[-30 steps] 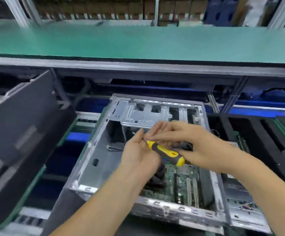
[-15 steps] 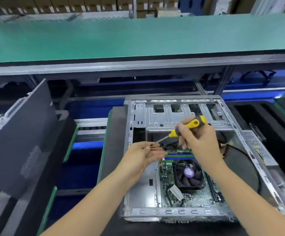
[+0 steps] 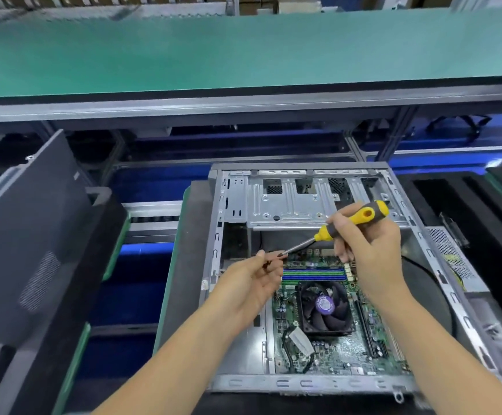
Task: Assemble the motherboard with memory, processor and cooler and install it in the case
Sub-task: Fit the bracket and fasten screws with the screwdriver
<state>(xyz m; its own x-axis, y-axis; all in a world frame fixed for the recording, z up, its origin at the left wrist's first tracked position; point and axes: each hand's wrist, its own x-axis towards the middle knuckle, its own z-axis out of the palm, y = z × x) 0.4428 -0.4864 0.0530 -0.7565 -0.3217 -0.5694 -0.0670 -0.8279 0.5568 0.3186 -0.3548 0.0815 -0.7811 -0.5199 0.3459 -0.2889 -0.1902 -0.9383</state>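
The right hand (image 3: 369, 250) grips a screwdriver (image 3: 338, 227) with a yellow-and-grey handle; its steel shaft points toward eight o'clock, tip at the left hand's (image 3: 255, 283) pinched fingers; the green motherboard (image 3: 339, 348) lies flat in the metal case (image 3: 291, 202).

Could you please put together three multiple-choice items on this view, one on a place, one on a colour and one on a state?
1. Where does the cooler fan sit?
A. On the motherboard inside the case
B. On the green bench
C. On the grey panel at left

2. What colours is the screwdriver handle?
A. Red and white
B. Yellow and dark grey
C. All blue

3. What is the right hand doing?
A. Hanging idle
B. Pressing the fan
C. Gripping the screwdriver

Answers: 1 A, the fan lies over the green board within the metal frame; 2 B, the handle shows both; 3 C, fingers wrap the handle.
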